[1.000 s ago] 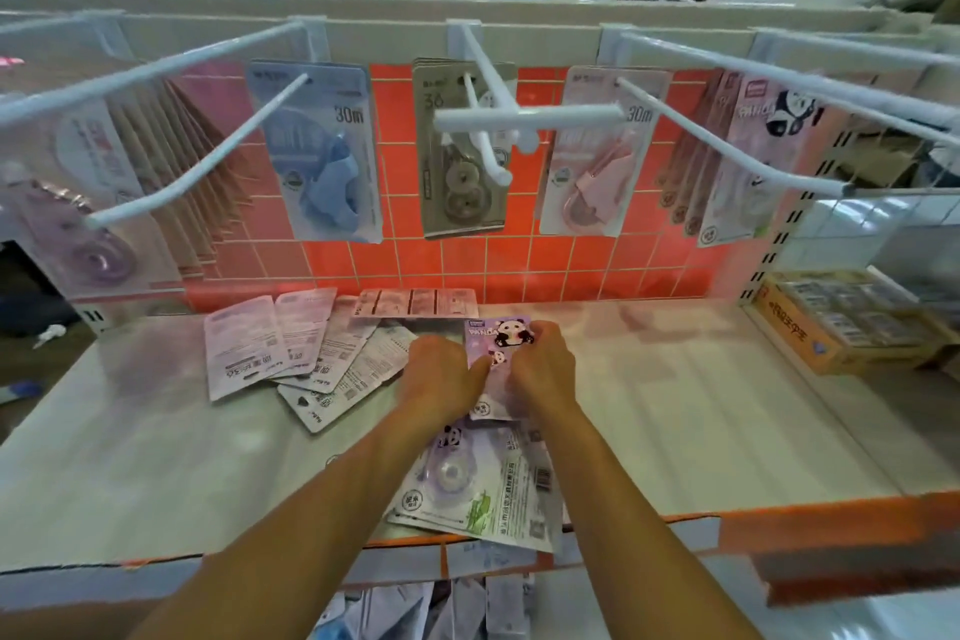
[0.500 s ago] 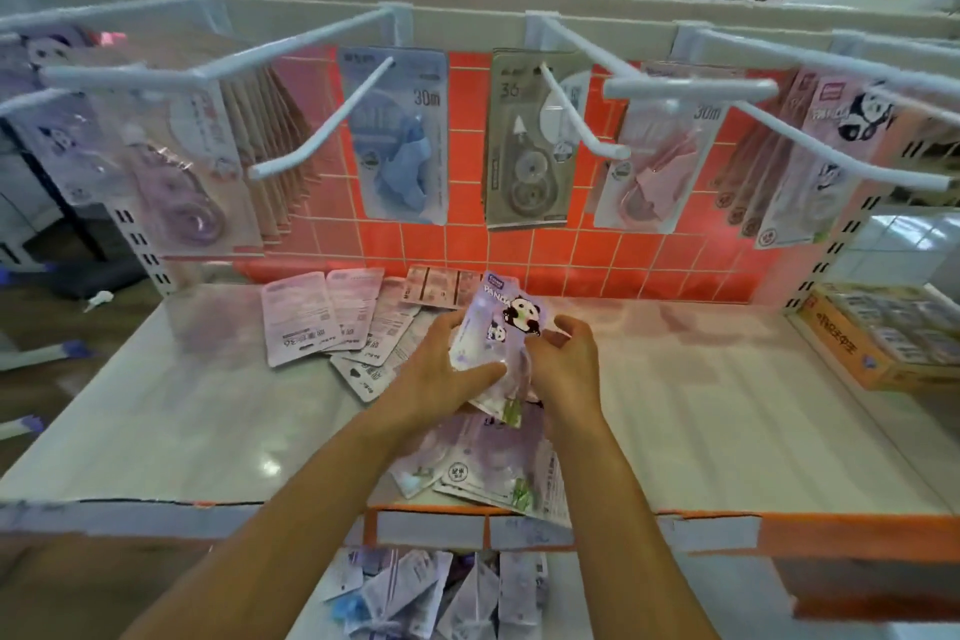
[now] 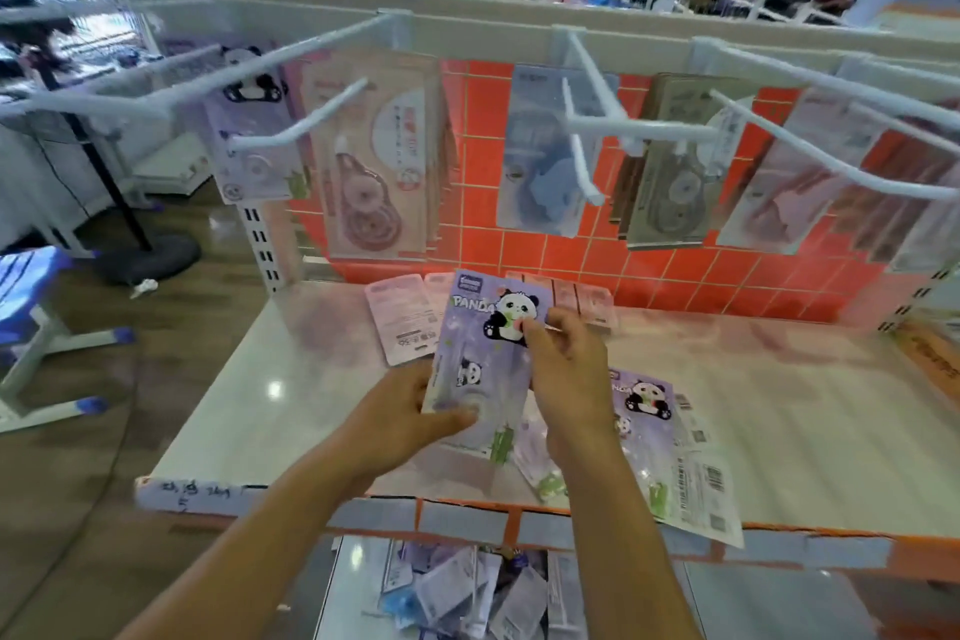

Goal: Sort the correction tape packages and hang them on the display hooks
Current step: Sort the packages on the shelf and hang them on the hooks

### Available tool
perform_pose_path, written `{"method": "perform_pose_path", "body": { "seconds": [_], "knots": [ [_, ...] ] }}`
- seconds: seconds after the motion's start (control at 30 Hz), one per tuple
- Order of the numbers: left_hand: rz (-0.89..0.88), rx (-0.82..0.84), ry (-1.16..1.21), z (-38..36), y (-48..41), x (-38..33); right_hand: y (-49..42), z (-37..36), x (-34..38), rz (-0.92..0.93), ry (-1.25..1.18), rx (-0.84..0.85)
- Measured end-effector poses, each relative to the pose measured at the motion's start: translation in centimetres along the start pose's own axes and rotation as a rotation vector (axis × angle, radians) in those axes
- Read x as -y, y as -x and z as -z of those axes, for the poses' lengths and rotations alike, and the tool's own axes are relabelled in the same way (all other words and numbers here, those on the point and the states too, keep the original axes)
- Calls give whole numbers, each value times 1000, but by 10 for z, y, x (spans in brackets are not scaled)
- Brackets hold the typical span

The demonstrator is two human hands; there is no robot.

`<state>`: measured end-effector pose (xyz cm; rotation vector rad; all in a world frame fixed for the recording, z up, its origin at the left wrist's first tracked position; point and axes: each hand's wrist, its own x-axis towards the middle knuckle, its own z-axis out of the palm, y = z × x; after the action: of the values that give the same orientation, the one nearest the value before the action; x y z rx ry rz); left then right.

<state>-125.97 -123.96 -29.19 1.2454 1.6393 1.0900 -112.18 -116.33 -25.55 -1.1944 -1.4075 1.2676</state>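
- Left hand (image 3: 400,423) grips 1 panda package (image 3: 483,353) low; right hand (image 3: 569,369) fingers (image 3: 531,327) pinch its top.
- Sorted, it seems; hanging it with the matching panda packs (image 3: 252,145) probably comes next.

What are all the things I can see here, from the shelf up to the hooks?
shelf: one, white, centre
display hooks: several, white, jutting out above the shelf
back panel: one, orange tiles, behind the display hooks
hanging packages: many, purple, pink, blue and grey, on the display hooks
held panda package: one, purple, raised over the shelf
loose panda packages: several, purple, flat on the shelf, front right
face-down packages: a few, pink, at the back of the shelf
lower pile of packages: many, mixed, under the shelf
stool: one, blue, far left
left hand: one, grips the held panda package's bottom
right hand: one, pinches its upper right
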Motion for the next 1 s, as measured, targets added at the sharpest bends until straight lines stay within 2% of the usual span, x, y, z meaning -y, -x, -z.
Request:
{"method": "perform_pose_path", "body": {
  "seconds": [0.27,0.47,0.67,1.0],
  "knots": [
    [35,33,39,64,23,15,24,-61,10,106,-4,-7],
    [10,11,-13,105,41,17,44,-95,19,105,-46,-31],
    [3,-18,20,139,55,17,64,-121,39,175,-49,38],
    [-252,-139,38,189,90,-4,96,-151,90,412,-217,201]
  ]
}}
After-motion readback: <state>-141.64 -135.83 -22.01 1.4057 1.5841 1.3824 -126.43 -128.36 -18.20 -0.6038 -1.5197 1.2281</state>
